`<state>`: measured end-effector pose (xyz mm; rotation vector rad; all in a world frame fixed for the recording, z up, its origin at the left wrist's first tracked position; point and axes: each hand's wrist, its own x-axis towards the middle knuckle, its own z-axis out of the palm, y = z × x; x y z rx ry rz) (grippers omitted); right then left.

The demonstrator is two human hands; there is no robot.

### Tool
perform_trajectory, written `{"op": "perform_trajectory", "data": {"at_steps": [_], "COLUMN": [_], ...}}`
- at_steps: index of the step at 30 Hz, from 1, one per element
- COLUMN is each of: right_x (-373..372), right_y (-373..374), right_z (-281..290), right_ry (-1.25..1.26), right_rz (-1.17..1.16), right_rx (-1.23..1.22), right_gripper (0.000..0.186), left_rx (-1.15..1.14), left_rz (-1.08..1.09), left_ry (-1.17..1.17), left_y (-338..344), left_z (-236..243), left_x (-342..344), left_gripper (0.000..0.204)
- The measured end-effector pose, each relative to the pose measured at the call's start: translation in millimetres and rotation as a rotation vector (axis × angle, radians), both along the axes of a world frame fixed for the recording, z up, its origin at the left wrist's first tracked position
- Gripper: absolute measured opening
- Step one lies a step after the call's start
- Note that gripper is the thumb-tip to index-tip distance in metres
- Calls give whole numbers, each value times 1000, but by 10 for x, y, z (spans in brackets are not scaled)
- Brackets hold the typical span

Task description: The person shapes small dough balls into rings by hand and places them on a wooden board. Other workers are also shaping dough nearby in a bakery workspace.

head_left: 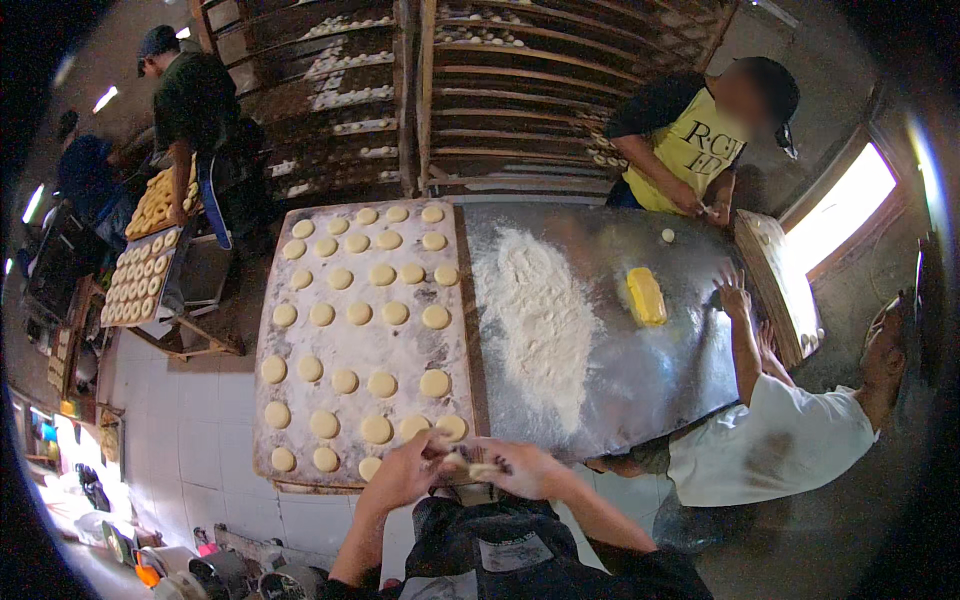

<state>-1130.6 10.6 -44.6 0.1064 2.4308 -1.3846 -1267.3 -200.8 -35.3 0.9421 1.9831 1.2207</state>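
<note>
At the near edge of the table my left hand (pixel 405 472) and my right hand (pixel 528 468) meet, fingers closed around small pale dough pieces (pixel 484 470). The fingertips are slightly blurred, so the exact shape of the dough between them is hard to make out. Just beyond my left hand lies a flour-dusted wooden board (pixel 335 395) with rows of flat round dough pieces (pixel 381 384). One dough round (pixel 452 427) sits right by my left fingers. To the right of the board, loose white flour (pixel 545 320) is spread over a dark metal tabletop (pixel 640 375).
A yellow block (pixel 647 296) and a small dough ball (pixel 668 236) are on the tabletop. A person in a yellow shirt (pixel 690 140) stands at the far right; another in white (pixel 775 440) leans on the right edge. Behind rises a wooden rack (pixel 530 110). Ring-shaped dough (pixel 140 275) fills a left tray.
</note>
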Motion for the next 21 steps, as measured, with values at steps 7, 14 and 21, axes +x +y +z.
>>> {"op": "perform_trajectory", "data": {"at_steps": [7,14,21], "right_x": [-176,-535,-567], "right_y": [1476,2185,2468], "right_z": [-298,-789,-718], "right_ry": [110,157,148], "right_rz": [-521,-379,-168], "right_rx": [445,807,503], "right_gripper": [29,36,29], "left_rx": [63,-41,-128], "left_rz": [-143,-30,281], "left_ry": [323,690,371], "left_y": [1610,2534,2547], "left_z": [-564,-895,-746], "left_x": [-509,-373,223], "left_gripper": [28,30,27]}}
